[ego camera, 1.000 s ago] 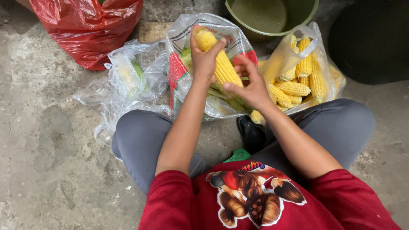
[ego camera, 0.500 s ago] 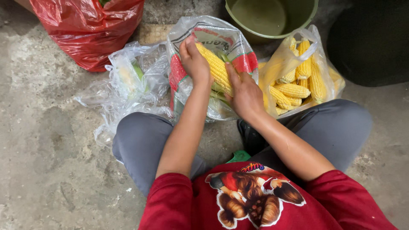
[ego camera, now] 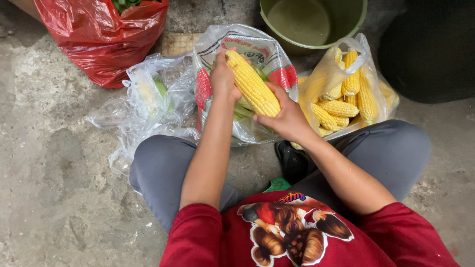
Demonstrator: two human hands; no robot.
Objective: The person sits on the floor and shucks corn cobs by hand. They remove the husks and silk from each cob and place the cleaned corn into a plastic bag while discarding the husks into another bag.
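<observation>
Both my hands hold one peeled yellow corn cob [ego camera: 252, 84] over an open clear bag with red print [ego camera: 282, 74]. My left hand [ego camera: 222, 79] grips the cob's upper end. My right hand [ego camera: 284, 116] grips its lower end. Green husk scraps lie inside that bag under the cob. To the right, a yellowish plastic bag [ego camera: 316, 84] holds several peeled corn cobs [ego camera: 341, 106]. I am crouched, with grey trousers and red sleeves.
A green plastic bucket [ego camera: 346, 24] stands at the top, a red plastic bag [ego camera: 104, 39] with greens at upper left. Clear crumpled bags [ego camera: 148, 99] lie left of my knee. A dark round object [ego camera: 430, 49] sits at right. The floor is rough concrete.
Both hands dipped with the cob toward the printed bag, then rose slightly; the left hand shifted along the cob's upper end while the right kept the lower end.
</observation>
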